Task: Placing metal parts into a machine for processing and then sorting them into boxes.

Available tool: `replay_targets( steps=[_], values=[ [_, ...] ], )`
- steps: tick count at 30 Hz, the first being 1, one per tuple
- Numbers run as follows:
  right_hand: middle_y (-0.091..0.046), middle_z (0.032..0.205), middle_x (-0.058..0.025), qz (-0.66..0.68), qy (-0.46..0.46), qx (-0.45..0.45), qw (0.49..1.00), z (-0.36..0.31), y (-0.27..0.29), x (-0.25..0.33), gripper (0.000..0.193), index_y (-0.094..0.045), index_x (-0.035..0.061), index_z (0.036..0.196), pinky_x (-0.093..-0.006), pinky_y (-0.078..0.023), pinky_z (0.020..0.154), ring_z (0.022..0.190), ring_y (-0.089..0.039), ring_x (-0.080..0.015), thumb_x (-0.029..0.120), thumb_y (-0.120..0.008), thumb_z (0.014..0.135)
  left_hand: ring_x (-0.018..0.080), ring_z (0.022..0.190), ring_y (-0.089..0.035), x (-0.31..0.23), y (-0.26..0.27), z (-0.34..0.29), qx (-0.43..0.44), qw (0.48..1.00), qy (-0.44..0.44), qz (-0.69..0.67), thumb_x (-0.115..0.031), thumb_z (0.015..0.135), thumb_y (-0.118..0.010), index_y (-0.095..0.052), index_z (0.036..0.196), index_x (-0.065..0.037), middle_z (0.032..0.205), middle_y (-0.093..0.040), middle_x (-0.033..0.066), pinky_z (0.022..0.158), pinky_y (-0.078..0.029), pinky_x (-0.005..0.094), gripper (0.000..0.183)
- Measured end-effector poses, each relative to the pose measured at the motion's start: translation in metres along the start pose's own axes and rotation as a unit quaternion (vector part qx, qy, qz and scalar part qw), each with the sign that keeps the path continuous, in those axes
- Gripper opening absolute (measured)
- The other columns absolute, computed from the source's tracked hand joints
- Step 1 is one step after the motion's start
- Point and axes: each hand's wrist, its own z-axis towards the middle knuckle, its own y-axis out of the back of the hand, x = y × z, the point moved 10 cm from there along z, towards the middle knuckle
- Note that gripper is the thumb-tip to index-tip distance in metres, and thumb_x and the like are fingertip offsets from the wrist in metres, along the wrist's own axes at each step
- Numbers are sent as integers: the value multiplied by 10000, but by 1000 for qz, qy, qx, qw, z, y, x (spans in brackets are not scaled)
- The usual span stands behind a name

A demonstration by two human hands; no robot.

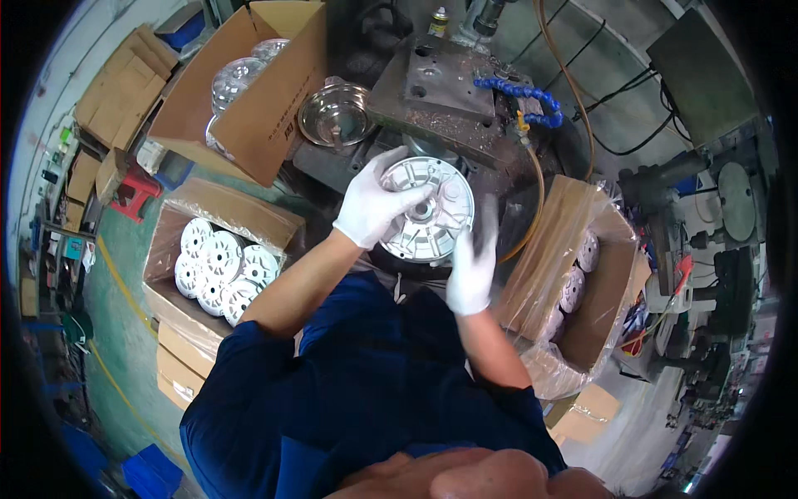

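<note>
In front of my body is a round silver cast-metal cover (425, 210), with a ribbed face and a hub in the middle. My left hand (376, 200), in a white glove, holds it by its left side, thumb across the face and fingers behind the rim. By the cover's lower right edge is my right hand (474, 270), gloved too. Its fingers are stretched out, apart from the thumb, and blurred by motion; nothing shows in them. Just beyond the cover lies the dark machine bed (449, 137), strewn with metal chips.
A shiny metal bowl (335, 115) stands left of the machine, by a carton (241, 108) of shiny metal parts. Open cartons of round castings (220, 264) flank me; the right carton (607, 316) is plastic-lined. A blue coolant hose (532, 98) and a brown hose (539, 191) hang right.
</note>
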Motion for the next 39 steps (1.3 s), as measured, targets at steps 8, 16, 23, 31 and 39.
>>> replay_targets(
  steps=[8, 16, 23, 31, 39],
  values=[
    [-604, 1331, -110, 22, 31, -13, 999, 38, -11, -2, 407, -499, -31, 1404, -323, -403, 1084, 1228, -551, -187, 129, -563, 1036, 200, 1091, -660, -24, 8, 40, -60, 980, -33, 187, -91, 782, -878, -484, 1346, 115, 1225, -658, 177, 950, -552, 324, 718],
    [-666, 1125, -78, -114, -190, 164, 961, -24, 27, -60, 398, -516, -22, 1395, -251, -491, 830, 977, -605, -91, 149, -570, 1039, 241, 1075, -696, -87, 12, 186, -49, 880, -113, 459, -452, 698, -912, -491, 1393, 110, 1235, -675, 224, 880, -578, 333, 988],
    [-680, 1219, -116, -100, -285, 72, 951, -83, 101, -94, 379, -576, -51, 1333, -292, -479, 989, 1121, -617, -153, 184, -605, 1037, 333, 1303, -581, -79, -8, 244, -25, 795, -33, 606, -740, 611, -800, -442, 1466, 59, 1413, -571, 258, 1076, -474, 372, 1224],
    [-714, 1162, -206, -248, -168, 100, 949, -75, 116, -91, 385, -620, -35, 1281, -343, -530, 937, 1074, -695, -248, 237, -643, 1009, 356, 1286, -588, -76, -1, 235, -40, 754, 27, 655, -823, 661, -680, -562, 1351, 113, 1368, -599, 279, 1063, -461, 365, 1169],
    [-707, 1158, -227, -314, -118, 122, 934, -59, 106, -67, 381, -639, 15, 1281, -362, -537, 933, 1066, -708, -292, 258, -663, 988, 351, 1198, -649, -67, 3, 244, -24, 749, 55, 660, -849, 670, -651, -686, 1200, 79, 1276, -662, 255, 1011, -501, 391, 1069]
  ],
)
